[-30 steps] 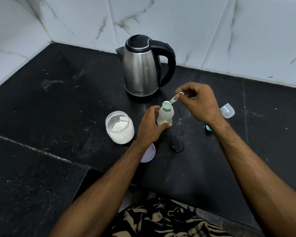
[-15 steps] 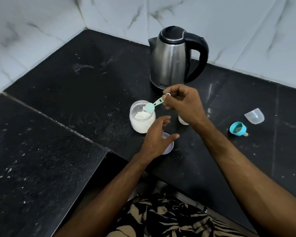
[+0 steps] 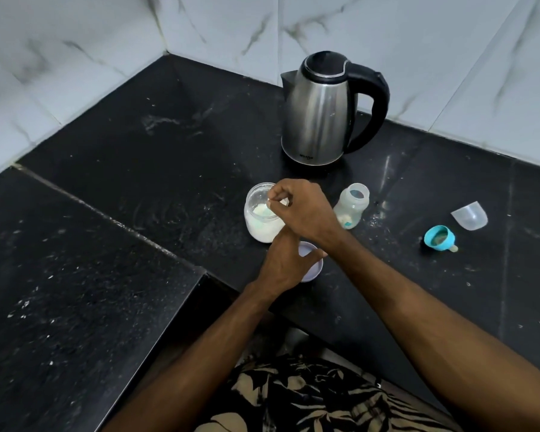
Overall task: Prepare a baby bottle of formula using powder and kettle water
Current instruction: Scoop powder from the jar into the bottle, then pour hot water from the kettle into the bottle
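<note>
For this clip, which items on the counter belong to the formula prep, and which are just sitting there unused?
In use for the job:
powder jar
scoop, pinched by the right hand
baby bottle, open, some powder inside
kettle
teal nipple ring
clear bottle cap
jar lid, under the left hand

Lying about:
nothing else visible on the black counter

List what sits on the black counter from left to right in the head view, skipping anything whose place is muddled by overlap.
Powder jar → baby bottle → blue teat ring → clear cap. The kettle stands behind, spanning jar and bottle, and the lid lies under the hands, so both are left out.
</note>
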The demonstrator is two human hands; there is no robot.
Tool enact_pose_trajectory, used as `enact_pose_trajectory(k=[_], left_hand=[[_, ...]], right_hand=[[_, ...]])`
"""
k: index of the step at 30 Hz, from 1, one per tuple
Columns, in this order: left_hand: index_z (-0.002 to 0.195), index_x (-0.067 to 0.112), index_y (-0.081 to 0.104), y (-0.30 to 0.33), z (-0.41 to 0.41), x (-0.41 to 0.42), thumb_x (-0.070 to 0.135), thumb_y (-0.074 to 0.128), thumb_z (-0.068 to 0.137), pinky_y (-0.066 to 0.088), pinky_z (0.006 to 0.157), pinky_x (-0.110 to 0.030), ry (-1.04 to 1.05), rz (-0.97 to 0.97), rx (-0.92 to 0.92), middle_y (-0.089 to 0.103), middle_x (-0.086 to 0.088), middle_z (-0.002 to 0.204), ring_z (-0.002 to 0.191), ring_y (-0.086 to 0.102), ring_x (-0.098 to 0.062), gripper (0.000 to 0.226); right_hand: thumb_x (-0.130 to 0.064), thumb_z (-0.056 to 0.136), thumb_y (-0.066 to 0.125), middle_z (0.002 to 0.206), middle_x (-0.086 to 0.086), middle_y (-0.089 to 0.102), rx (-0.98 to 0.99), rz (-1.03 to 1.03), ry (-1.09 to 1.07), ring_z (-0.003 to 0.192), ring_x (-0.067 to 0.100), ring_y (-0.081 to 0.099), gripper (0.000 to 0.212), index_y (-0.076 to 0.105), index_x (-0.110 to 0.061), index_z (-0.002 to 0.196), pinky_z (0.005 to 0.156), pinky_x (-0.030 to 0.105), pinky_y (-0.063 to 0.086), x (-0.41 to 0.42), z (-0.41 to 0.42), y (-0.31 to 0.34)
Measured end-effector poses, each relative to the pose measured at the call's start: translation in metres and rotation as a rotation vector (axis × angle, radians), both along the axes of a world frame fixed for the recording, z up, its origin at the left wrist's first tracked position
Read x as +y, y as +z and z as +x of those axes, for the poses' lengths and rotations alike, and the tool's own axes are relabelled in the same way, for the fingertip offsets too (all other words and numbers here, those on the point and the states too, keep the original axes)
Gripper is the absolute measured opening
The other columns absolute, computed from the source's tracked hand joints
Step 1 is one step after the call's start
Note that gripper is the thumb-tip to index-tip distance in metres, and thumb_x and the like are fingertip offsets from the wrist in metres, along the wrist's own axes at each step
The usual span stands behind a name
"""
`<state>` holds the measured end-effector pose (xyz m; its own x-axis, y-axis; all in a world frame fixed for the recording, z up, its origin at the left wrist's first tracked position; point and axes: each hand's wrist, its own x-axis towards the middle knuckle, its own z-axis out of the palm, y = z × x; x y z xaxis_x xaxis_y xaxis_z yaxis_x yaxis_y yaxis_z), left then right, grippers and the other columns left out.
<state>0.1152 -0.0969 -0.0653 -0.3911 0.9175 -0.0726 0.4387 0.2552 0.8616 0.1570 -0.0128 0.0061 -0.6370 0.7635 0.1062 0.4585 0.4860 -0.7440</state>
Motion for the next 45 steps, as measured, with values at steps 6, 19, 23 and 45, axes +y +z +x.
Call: enact_pose_trajectory(k=[6,19,23,45], left_hand=[[0.128,0.012,0.052,0.002,0.001,0.002,0.033,0.077,0.081,0.041,0.092,-0.017,-0.046,0.077,0.016,0.061,-0.003,0.126,0.111,0.056,-0.011,0.058],[0.131,0.021,0.049,0.018,0.011,0.033,0.025,0.077,0.082,0.049,0.092,-0.025,-0.021,0.168,-0.117,0.059,0.005,0.123,0.113,0.055,-0.005,0.056],[0.133,0.02,0.047,0.023,0.014,0.048,0.027,0.08,0.078,0.049,0.098,-0.034,-0.008,0.188,-0.11,0.056,0.003,0.128,0.117,0.054,-0.01,0.064],[0.123,0.024,0.053,0.028,0.024,0.093,0.025,0.083,0.073,0.048,0.096,-0.036,-0.164,0.115,-0.007,0.057,0.008,0.121,0.11,0.056,-0.005,0.058]], right_hand=[[-0.017,0.089,0.069,0.085,-0.01,0.07,0.02,0.025,-0.003,0.072,-0.001,0.061,0.005,0.073,-0.018,0.092,0.069,0.011,0.048,0.006,0.008,0.009],[-0.014,0.092,0.07,0.076,0.01,0.07,0.341,-0.245,-0.173,0.059,0.009,0.061,0.015,0.07,0.001,0.091,0.052,0.012,0.045,0.037,0.054,0.03],[-0.014,0.092,0.069,0.076,0.009,0.07,0.386,-0.297,-0.223,0.057,0.004,0.061,0.018,0.07,0.004,0.095,0.051,0.011,0.044,0.049,0.068,0.03],[-0.034,0.086,0.075,0.093,-0.006,0.06,0.537,-0.214,-0.505,0.084,0.007,0.056,0.032,0.064,-0.012,0.107,0.078,0.018,0.049,0.188,0.081,0.039]])
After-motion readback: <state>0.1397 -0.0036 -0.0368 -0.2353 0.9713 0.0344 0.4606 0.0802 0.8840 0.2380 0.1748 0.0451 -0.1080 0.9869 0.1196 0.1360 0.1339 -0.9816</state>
